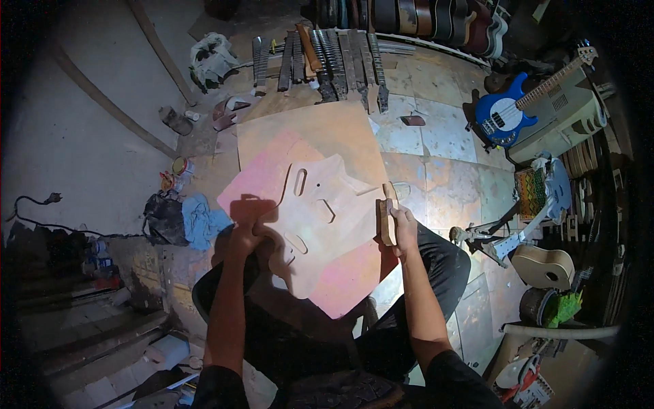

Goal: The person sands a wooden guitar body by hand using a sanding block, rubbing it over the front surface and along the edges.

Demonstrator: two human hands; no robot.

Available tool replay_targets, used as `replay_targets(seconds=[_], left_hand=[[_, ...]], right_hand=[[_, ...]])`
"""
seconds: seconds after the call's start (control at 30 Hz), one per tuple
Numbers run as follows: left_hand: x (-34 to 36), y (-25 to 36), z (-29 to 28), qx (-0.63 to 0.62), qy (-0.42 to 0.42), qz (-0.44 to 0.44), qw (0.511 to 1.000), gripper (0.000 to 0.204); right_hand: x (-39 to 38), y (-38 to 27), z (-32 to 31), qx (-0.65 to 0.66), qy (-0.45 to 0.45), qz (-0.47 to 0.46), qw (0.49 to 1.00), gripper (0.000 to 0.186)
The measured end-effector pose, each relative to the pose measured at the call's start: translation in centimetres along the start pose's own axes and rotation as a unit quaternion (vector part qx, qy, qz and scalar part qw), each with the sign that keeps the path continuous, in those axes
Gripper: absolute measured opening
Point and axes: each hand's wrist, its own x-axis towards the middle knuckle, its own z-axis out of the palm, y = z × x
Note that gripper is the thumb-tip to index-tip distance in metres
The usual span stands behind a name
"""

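Observation:
A pale, unpainted electric guitar body (310, 225) with several routed slots lies across my lap, on a pink and tan board (344, 283). My left hand (249, 234) is closed on the body's left edge; its fingers are partly in shadow. At the right, my right hand (405, 228) grips a wooden sanding block (387, 215) by its side. The block is upright beside the right edge of the board, and whether it touches the guitar body cannot be made out.
Several guitar necks (327, 58) lie on the tiled floor ahead. A blue bass guitar (504, 116) leans at the far right, with an acoustic guitar body (543, 266) nearer. A light blue cloth (202, 221) and a dark bag (165, 218) sit at my left.

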Motion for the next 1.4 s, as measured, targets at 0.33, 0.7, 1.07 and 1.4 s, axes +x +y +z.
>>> replay_targets(seconds=[0.33,0.7,1.07,1.4], left_hand=[[-1.4,8.8,-6.5,-0.300,-0.039,0.103,0.947,0.052],[1.7,8.9,-1.8,-0.020,0.127,0.061,0.990,0.041],[-4.6,21.5,-7.8,0.074,0.303,0.295,0.903,0.024],[-5.0,8.5,5.4,-0.081,0.043,0.367,0.926,0.017]], right_hand=[[1.1,1.3,-1.7,-0.013,0.006,-0.037,0.999,0.030],[0.6,1.9,-0.6,0.080,-0.009,0.001,0.997,0.039],[0.5,0.9,-1.7,0.237,-0.120,0.073,0.961,0.033],[-2.4,-2.0,0.1,0.253,-0.112,0.068,0.958,0.039]])
